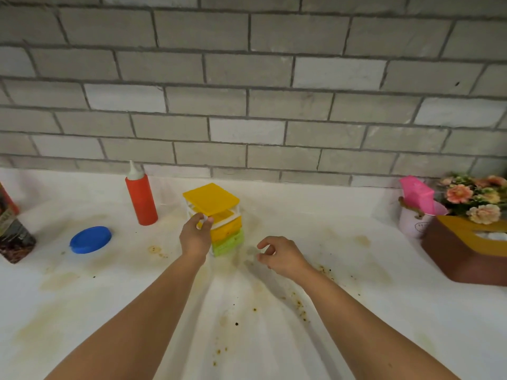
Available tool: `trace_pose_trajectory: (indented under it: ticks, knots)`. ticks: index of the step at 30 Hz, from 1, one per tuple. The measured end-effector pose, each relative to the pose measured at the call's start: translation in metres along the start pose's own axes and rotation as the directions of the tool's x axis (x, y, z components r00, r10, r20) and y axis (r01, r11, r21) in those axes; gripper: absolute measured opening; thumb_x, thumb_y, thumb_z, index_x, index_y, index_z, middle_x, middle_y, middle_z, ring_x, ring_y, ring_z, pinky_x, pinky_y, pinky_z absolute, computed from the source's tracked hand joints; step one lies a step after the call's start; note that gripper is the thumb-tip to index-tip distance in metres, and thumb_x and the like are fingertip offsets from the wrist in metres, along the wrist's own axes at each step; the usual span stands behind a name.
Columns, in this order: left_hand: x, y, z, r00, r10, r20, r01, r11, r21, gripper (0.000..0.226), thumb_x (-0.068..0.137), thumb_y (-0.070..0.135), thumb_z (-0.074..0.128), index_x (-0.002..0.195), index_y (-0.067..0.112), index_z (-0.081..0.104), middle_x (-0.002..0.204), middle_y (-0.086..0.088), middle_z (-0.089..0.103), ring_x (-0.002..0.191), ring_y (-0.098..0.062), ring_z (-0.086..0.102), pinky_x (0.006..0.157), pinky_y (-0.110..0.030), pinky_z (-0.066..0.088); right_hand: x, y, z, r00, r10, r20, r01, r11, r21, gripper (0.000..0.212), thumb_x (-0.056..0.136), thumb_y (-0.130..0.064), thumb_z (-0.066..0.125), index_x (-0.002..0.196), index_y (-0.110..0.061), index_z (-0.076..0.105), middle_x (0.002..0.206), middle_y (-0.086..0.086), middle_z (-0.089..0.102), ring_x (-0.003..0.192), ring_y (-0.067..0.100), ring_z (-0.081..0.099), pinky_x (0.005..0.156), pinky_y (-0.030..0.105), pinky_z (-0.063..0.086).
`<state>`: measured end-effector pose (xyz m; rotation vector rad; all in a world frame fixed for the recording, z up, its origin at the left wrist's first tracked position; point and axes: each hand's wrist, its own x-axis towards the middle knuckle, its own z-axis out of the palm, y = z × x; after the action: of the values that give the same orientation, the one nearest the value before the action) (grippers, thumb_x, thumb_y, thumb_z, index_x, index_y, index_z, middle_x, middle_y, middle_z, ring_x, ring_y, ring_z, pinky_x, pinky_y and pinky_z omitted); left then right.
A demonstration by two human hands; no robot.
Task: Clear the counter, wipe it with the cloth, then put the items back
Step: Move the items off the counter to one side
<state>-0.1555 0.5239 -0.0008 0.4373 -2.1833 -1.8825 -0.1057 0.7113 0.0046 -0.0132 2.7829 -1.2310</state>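
Counter (pixel 356 311): white, filling the lower half of the frame, marked with yellowish stains and dark crumbs, thickest at lower centre.
Drawer box (pixel 219 215): small stacked plastic organiser at centre, with a yellow lid, white frame, yellow drawer and green drawer beneath.
Left hand (pixel 195 234): fingertips pinched on the white frame at the drawer box's near left corner.
Right hand (pixel 279 256): right of centre, hovering above the counter, fingers loosely curled, holding nothing.
Squeeze bottle (pixel 140 197): red with a white nozzle, upright, left of the drawer box.
Blue lid (pixel 90 239): lying flat at left.
Tissue box (pixel 466 250): brown, at the right edge.
Flowers (pixel 477 198): pink, behind the tissue box.
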Motion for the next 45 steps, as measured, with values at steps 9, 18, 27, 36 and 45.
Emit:
trace_pose_trajectory:
  ticks: [9, 18, 27, 36, 45]
  knots:
    - [-0.035, 0.029, 0.013, 0.949, 0.141, 0.28, -0.082, 0.974, -0.212, 0.031, 0.092, 0.024, 0.057, 0.119, 0.01, 0.059, 0.126, -0.016, 0.055, 0.108, -0.035, 0.06, 0.081, -0.039, 0.053, -0.007, -0.001, -0.007, 0.985, -0.031, -0.171, 0.032, 0.999, 0.003, 0.074, 0.077, -0.033, 0.075, 0.139, -0.019, 0.037, 0.129, 0.007, 0.048, 0.112, 0.026, 0.055, 0.089, 0.032, 0.045]
    - [-0.088, 0.06, 0.06, 0.804, 0.193, 0.563, -0.112, 0.978, -0.175, 0.019, 0.095, 0.023, 0.052, 0.111, 0.018, 0.059, 0.115, -0.013, 0.062, 0.1, -0.03, 0.061, 0.081, -0.038, 0.049, -0.06, 0.031, -0.058, 0.933, -0.007, -0.359, 0.069, 0.985, 0.161, 0.059, 0.072, -0.014, 0.08, 0.125, -0.011, 0.053, 0.117, 0.007, 0.063, 0.102, 0.019, 0.059, 0.08, 0.025, 0.045]
    - [-0.169, 0.067, 0.14, 0.647, 0.209, 0.733, -0.024, 0.967, -0.254, 0.015, 0.095, 0.013, 0.051, 0.106, 0.013, 0.059, 0.105, -0.014, 0.06, 0.088, -0.026, 0.061, 0.07, -0.033, 0.054, -0.148, 0.091, -0.119, 0.889, 0.108, -0.445, -0.068, 0.992, 0.105, 0.047, 0.071, -0.014, 0.08, 0.115, -0.013, 0.061, 0.099, -0.003, 0.062, 0.074, -0.005, 0.056, 0.063, 0.003, 0.041]
    - [-0.263, 0.075, 0.219, 0.548, 0.19, 0.815, 0.03, 0.969, -0.246, 0.016, 0.094, 0.014, 0.053, 0.108, 0.013, 0.061, 0.108, -0.014, 0.063, 0.091, -0.032, 0.064, 0.076, -0.039, 0.054, -0.23, 0.151, -0.181, 0.813, 0.286, -0.508, -0.206, 0.956, 0.209, 0.031, 0.09, -0.037, 0.057, 0.118, -0.024, 0.055, 0.086, -0.021, 0.054, 0.075, -0.001, 0.053, 0.058, 0.008, 0.041]
    - [-0.336, 0.057, 0.286, 0.58, 0.125, 0.805, 0.031, 0.984, -0.175, 0.007, 0.091, 0.022, 0.059, 0.091, 0.028, 0.063, 0.106, -0.008, 0.067, 0.095, -0.029, 0.065, 0.082, -0.044, 0.056, -0.274, 0.218, -0.226, 0.751, 0.328, -0.574, -0.319, 0.94, 0.12, 0.033, 0.085, -0.031, 0.066, 0.113, -0.013, 0.062, 0.096, 0.001, 0.062, 0.076, 0.009, 0.052, 0.061, 0.013, 0.039]
